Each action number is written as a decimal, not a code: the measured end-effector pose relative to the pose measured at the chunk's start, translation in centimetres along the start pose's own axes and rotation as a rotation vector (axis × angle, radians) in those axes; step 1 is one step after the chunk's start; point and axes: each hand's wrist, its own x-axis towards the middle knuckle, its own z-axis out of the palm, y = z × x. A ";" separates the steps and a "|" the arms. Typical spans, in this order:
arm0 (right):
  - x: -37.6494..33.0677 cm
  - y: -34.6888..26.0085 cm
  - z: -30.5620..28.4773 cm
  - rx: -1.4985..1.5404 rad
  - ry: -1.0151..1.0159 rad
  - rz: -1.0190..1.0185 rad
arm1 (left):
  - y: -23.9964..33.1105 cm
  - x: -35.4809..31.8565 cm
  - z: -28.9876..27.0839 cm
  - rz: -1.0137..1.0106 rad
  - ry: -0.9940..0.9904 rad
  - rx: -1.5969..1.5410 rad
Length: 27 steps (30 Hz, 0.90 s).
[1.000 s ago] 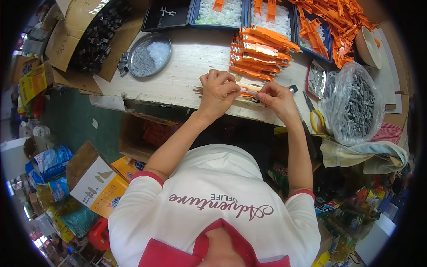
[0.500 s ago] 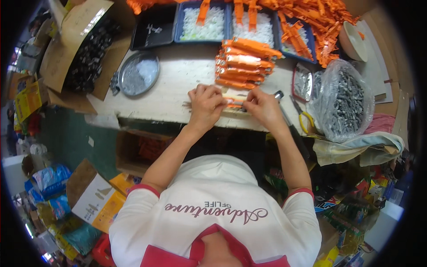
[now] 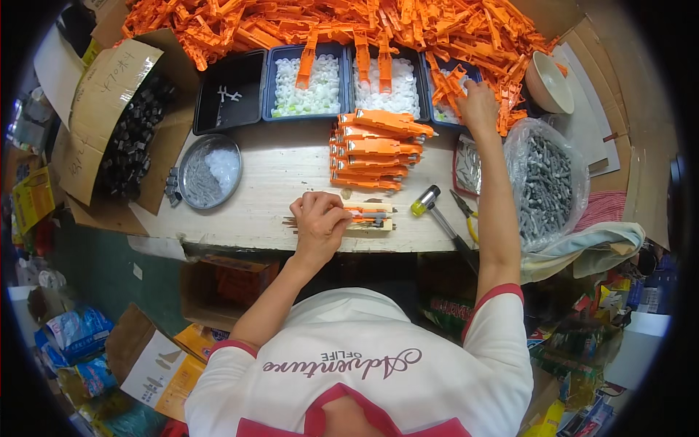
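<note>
Grip: I see left hand (image 3: 319, 222) pinching orange part (image 3: 370, 216) on wooden block; right hand (image 3: 477, 105) fingers curled in orange pile (image 3: 378, 29), hold unclear.
Part: long, flat, near worktop (image 3: 269, 182) front edge.
Room: bare worktop left of it, hammer (image 3: 437, 215) right.

— What packaging sits around me at the bench?

— At my far left an open brown cardboard box (image 3: 109, 124) leans against the table edge, its flaps written on in dark marker, with black parts inside. On my right a clear plastic bag (image 3: 546, 186) bulges with grey pieces.

— And below the table?

— A brown carton (image 3: 222, 288) stands under the edge. Beside my left elbow lies a white and yellow printed box (image 3: 156, 371). Further left I see blue and white plastic packets (image 3: 76, 331) on the floor, and a yellow package (image 3: 33, 197) near the rim. Coloured packs (image 3: 582, 349) crowd my lower right, too blurred to tell apart.
</note>
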 end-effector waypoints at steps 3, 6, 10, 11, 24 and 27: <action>0.4 1.2 1.2 -0.114 -0.075 0.027 | 0.0 -0.2 -0.1 0.004 0.000 -0.002; 0.2 1.7 1.2 0.044 -0.133 0.061 | -0.2 -0.2 0.0 -0.018 -0.016 0.007; -0.2 4.0 1.1 0.754 -0.173 0.232 | 0.0 -0.5 0.0 -0.009 -0.003 0.003; -0.5 4.1 0.9 0.731 -0.162 0.228 | 0.0 -0.6 0.0 -0.010 -0.006 0.011; -2.8 0.0 -7.2 1.309 -0.061 0.373 | -0.8 -0.7 0.0 0.018 0.039 0.032; -7.5 -3.6 -8.2 1.128 -0.121 0.121 | -0.6 -0.4 -0.9 -0.069 0.038 -0.104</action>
